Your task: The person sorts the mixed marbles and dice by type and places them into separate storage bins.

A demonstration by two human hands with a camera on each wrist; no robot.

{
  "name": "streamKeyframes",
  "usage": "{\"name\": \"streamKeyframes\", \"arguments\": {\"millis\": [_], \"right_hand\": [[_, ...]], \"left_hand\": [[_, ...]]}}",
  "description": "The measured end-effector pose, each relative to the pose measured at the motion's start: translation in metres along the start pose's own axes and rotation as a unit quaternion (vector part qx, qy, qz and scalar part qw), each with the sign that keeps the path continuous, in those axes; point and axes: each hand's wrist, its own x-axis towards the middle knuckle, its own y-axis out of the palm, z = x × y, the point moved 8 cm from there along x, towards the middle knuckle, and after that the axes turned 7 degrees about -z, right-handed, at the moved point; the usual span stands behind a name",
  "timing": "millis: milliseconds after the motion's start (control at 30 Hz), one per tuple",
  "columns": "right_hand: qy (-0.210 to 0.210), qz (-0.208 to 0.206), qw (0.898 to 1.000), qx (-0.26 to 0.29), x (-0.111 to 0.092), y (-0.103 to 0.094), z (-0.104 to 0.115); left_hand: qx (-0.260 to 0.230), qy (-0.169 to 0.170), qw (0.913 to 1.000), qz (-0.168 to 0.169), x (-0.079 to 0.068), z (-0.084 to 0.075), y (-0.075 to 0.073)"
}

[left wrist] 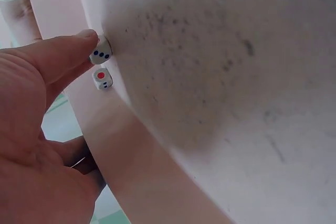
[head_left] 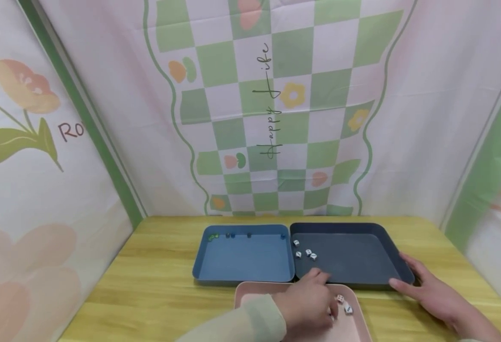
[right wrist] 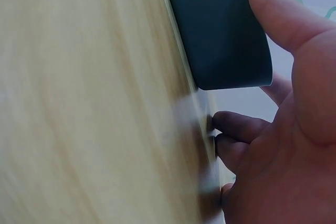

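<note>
My left hand (head_left: 307,301) reaches into the pink tray (head_left: 359,316) at the front. In the left wrist view, its thumb and a finger pinch a white die (left wrist: 101,53) with blue pips. Another die (left wrist: 102,78), with a red pip on one face, lies just beside it. Right of that hand, a die (head_left: 340,299) and a second die (head_left: 348,309) rest in the tray. My right hand (head_left: 436,292) grips the near right corner of the dark tray (head_left: 348,259), thumb at the front wall and a finger along the side. Several white dice (head_left: 308,252) lie in that tray's left part.
A blue tray (head_left: 246,261) stands left of the dark one, with small dark pieces (head_left: 249,235) and green pieces (head_left: 213,236) along its back edge. All trays sit on a wood-grain table (head_left: 147,275). Printed curtains (head_left: 293,118) hang behind and at both sides.
</note>
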Motion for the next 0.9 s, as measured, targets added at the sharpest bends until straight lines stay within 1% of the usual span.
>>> {"name": "streamKeyframes", "arguments": {"millis": [233,533,700,800,900], "right_hand": [[0.007,0.006,1.0,-0.005,-0.001,0.001,0.001],[0.004,0.003,1.0,-0.004,0.0,0.0,0.001],[0.002,-0.001,1.0,-0.005,-0.001,-0.001,0.001],[0.003,-0.002,1.0,-0.006,0.0,-0.001,0.0],[0.012,0.001,1.0,-0.007,0.001,0.0,-0.002]], "left_hand": [[0.007,0.004,0.9999,0.011,-0.001,0.002,0.003],[0.02,0.015,0.9996,0.011,-0.007,0.003,-0.002],[0.004,0.034,0.9994,0.001,-0.011,0.004,-0.005],[-0.004,0.03,0.9995,0.005,-0.012,0.006,-0.005],[-0.017,0.026,0.9994,0.017,-0.013,0.006,-0.004]]}}
